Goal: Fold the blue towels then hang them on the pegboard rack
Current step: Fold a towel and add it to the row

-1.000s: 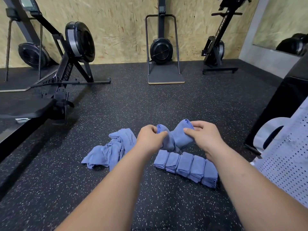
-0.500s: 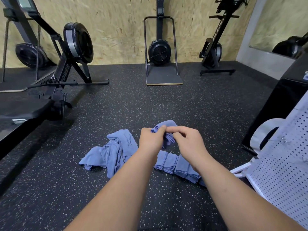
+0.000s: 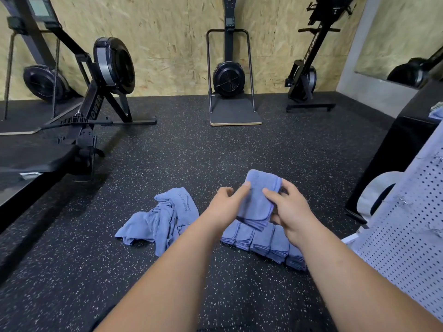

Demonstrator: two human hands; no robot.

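Between both hands (image 3: 259,207), folded blue towel (image 3: 260,197), pinched each side

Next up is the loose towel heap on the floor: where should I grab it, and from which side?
Likely best at the flat printed panel on top of the unfolded pile, reaching from above with the left hand. That panel lies smooth and exposed, while the rest is bunched into tangled ridges.

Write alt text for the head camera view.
Two bare hands, left hand and right hand, hold a folded blue towel above a row of folded towels on a speckled black gym floor. A heap of unfolded towels lies left; a white pegboard rack stands right.
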